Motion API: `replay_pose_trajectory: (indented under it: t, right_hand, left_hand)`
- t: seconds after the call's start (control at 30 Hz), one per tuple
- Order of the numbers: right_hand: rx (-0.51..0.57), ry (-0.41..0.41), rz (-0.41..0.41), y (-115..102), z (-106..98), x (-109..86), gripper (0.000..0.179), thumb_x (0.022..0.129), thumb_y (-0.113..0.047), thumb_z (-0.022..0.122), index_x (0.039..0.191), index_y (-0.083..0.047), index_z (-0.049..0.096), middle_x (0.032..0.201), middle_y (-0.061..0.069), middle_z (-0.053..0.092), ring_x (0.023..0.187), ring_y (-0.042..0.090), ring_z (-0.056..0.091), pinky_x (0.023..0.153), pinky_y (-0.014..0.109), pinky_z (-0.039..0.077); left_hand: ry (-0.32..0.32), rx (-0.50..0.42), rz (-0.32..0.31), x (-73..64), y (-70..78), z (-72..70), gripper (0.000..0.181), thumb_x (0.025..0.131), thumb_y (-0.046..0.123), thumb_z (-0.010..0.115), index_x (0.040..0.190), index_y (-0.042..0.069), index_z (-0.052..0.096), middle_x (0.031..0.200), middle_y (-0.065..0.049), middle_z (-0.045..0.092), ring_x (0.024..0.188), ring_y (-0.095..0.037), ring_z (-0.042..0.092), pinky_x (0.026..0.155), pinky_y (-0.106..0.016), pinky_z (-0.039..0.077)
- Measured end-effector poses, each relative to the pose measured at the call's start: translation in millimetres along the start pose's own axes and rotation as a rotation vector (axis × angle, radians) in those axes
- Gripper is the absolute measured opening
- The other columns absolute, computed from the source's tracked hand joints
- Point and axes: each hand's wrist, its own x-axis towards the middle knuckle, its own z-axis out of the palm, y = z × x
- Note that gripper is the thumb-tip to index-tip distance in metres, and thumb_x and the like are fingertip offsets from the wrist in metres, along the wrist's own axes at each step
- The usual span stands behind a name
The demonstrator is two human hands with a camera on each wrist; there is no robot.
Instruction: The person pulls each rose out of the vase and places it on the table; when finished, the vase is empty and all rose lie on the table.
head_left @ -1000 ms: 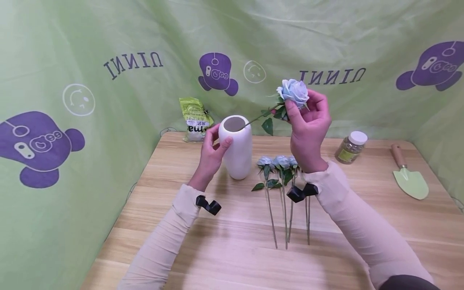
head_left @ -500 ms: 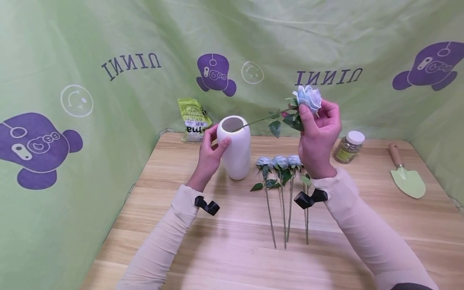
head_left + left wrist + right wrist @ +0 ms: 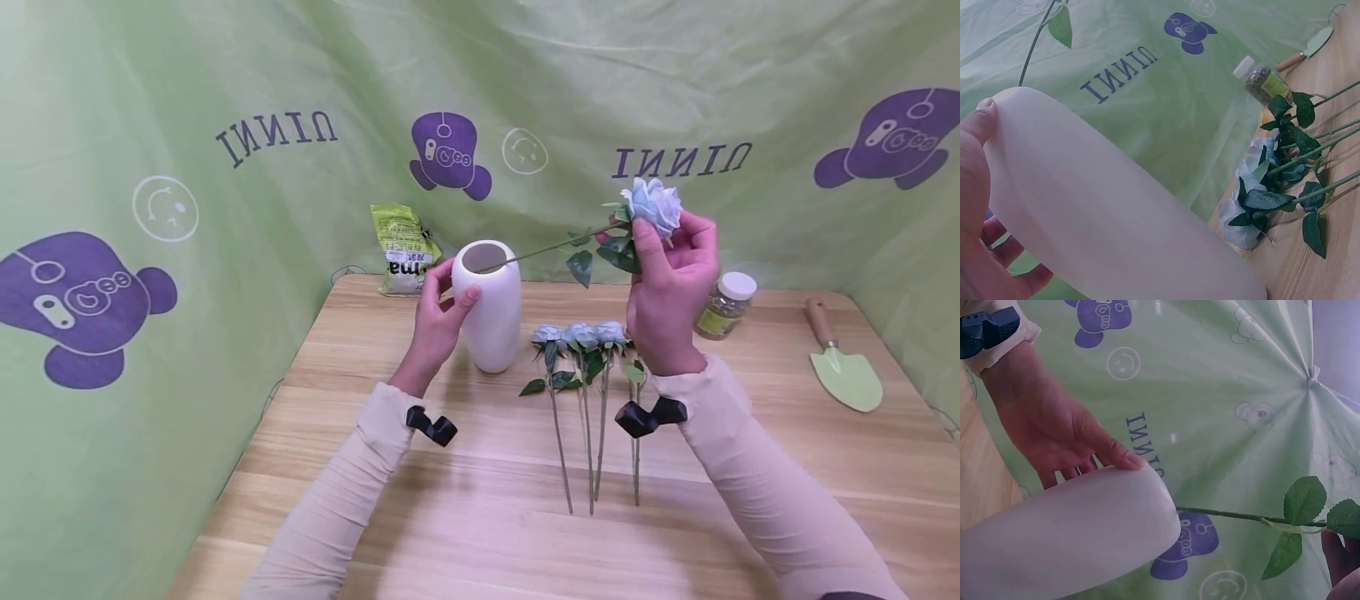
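A tall white vase (image 3: 491, 321) stands on the table, and my left hand (image 3: 441, 321) grips it near the rim, thumb in front and fingers behind. My right hand (image 3: 675, 287) pinches a pale blue rose (image 3: 652, 207) just under its bloom. Its green stem (image 3: 1229, 515) slants down to the left, the lower end hidden inside the vase mouth. Below the right hand, several more blue roses (image 3: 581, 336) lie on the table with stems toward me. The left wrist view shows the vase wall (image 3: 1104, 187) close up, with those roses to its right.
Behind the vase leans a green and white bag (image 3: 401, 250). A jar with a white lid (image 3: 726, 304) stands beyond the right hand. Farther right lies a green trowel (image 3: 846, 375) with a wooden handle. A green printed cloth (image 3: 315, 192) hangs around the wooden table (image 3: 480, 517).
My right hand has moved to the right with the rose, so the stem slants more flatly from the vase mouth. The left hand keeps its grip on the vase.
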Motion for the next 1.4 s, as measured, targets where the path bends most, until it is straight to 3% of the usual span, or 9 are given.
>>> replay_pose_trajectory:
  t: [0.13,0.33,0.7,0.87,1.07,1.4]
  right_hand:
    - [0.049,-0.002,0.02,-3,-7,4.3,0.03,0.085,0.009,0.07,0.109,0.005,0.053,0.115,0.023,0.058,0.097,0.031,0.066,0.082,0.039,0.063]
    - [0.126,0.049,0.128,-3,-20,14.2,0.034,0.084,0.004,0.076,0.11,0.004,0.054,0.116,0.022,0.059,0.087,0.031,0.07,0.075,0.043,0.064]
    - [0.122,0.154,0.311,-4,-43,26.4,0.035,0.089,-0.004,0.074,0.116,0.001,0.053,0.108,0.019,0.065,0.088,0.029,0.072,0.082,0.039,0.064]
    - [0.149,0.201,0.386,-4,-54,30.9,0.04,0.088,-0.005,0.075,0.12,0.0,0.052,0.115,0.016,0.063,0.094,0.027,0.069,0.086,0.038,0.063]
    - [0.166,0.241,0.421,-2,-66,32.8,0.042,0.088,-0.005,0.075,0.122,0.0,0.052,0.121,0.015,0.06,0.098,0.027,0.067,0.089,0.037,0.062]
    - [0.231,0.353,0.476,-4,-79,36.4,0.045,0.085,-0.001,0.076,0.124,0.0,0.054,0.109,0.018,0.065,0.09,0.029,0.07,0.088,0.038,0.062]
  left_hand:
    - [-0.003,0.001,-0.007,0.3,-0.3,0.8,0.059,0.096,0.026,0.066,0.147,0.012,0.04,0.142,-0.014,0.048,0.134,-0.025,0.046,0.113,-0.051,0.041]
    - [-0.001,0.006,-0.021,-2.4,5.5,0.3,0.06,0.097,0.024,0.066,0.149,0.01,0.038,0.144,-0.015,0.047,0.136,-0.027,0.044,0.114,-0.05,0.04]
    - [0.01,-0.007,-0.007,-1.2,-2.0,-0.2,0.06,0.096,0.026,0.067,0.147,0.011,0.04,0.141,-0.014,0.049,0.133,-0.026,0.046,0.113,-0.051,0.04]
    - [0.007,-0.023,-0.005,-1.1,-1.4,0.4,0.059,0.096,0.021,0.066,0.148,0.01,0.04,0.141,-0.015,0.049,0.133,-0.027,0.045,0.113,-0.052,0.04]
    - [0.0,-0.043,-0.014,-1.3,0.0,0.4,0.059,0.098,0.017,0.064,0.15,0.01,0.037,0.143,-0.016,0.047,0.135,-0.029,0.044,0.114,-0.053,0.038]
    - [-0.002,-0.032,0.001,-1.0,-1.3,0.2,0.06,0.096,0.027,0.067,0.148,0.011,0.04,0.142,-0.014,0.048,0.133,-0.025,0.045,0.114,-0.05,0.04]
